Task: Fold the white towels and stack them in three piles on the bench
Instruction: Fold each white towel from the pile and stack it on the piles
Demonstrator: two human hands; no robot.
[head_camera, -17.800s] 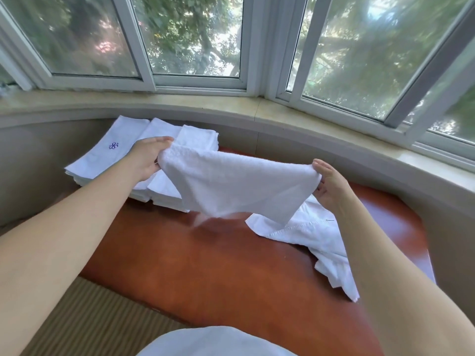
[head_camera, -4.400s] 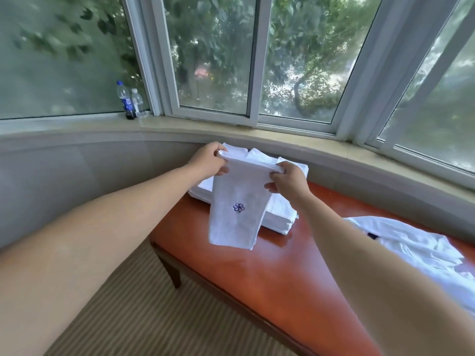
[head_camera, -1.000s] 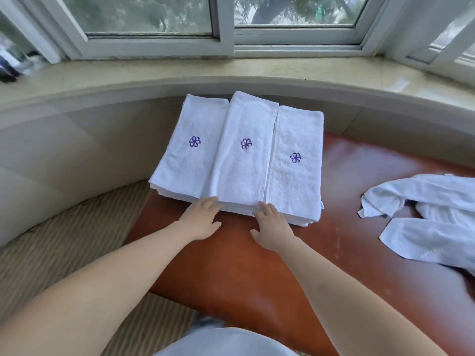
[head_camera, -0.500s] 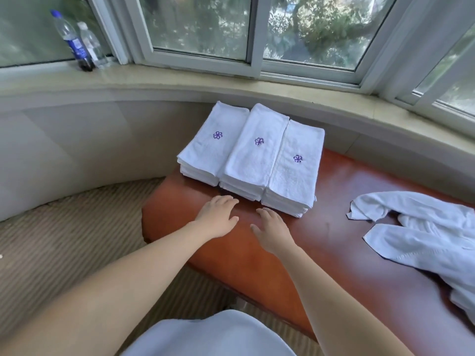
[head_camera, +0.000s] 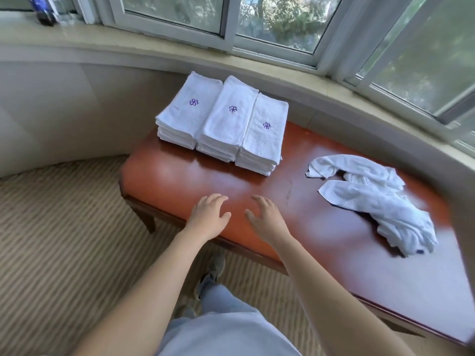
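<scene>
Glossy, seemingly wooden bench (head_camera: 195,176); terry-cloth towels (head_camera: 223,124).

- Three piles of folded white towels (head_camera: 223,124) stand side by side, touching, at the desk's (head_camera: 180,176) far left corner, each topped with a purple flower emblem.
- Unfolded white towels (head_camera: 370,199) lie crumpled near the desk's far right edge.

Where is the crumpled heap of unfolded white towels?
Head view: the crumpled heap of unfolded white towels lies on the reddish-brown wooden bench, right of the three folded stacks.
</scene>
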